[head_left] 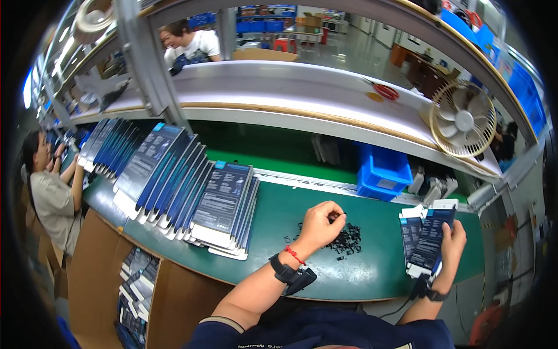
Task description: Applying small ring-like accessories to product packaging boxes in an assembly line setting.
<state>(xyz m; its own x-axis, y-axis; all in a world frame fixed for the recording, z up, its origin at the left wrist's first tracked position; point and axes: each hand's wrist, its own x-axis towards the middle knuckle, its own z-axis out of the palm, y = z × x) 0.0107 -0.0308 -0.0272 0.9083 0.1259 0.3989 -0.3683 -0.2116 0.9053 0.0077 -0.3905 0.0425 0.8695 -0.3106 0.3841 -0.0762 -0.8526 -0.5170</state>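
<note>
My left hand (323, 225) is closed in a pinch just above a loose heap of small black plastic pieces (347, 239) on the green tabletop. Whatever sits between its fingertips is too small to make out. At the right end of the table, my right hand (453, 239) grips the right edge of a flat dark blue carton (429, 237) with white end flaps. That carton is tilted and overlaps another similar carton (410, 232) to its left. Both wrists wear black straps with small devices.
Rows of upright dark blue cartons (224, 195) lean along the table's left side. A blue bin (383, 171) stands under the shelf, which carries a fan (463, 120) and red-handled scissors (385, 91). Below the left edge, a cardboard box (177, 302) holds more cartons. A co-worker (52, 192) is at left.
</note>
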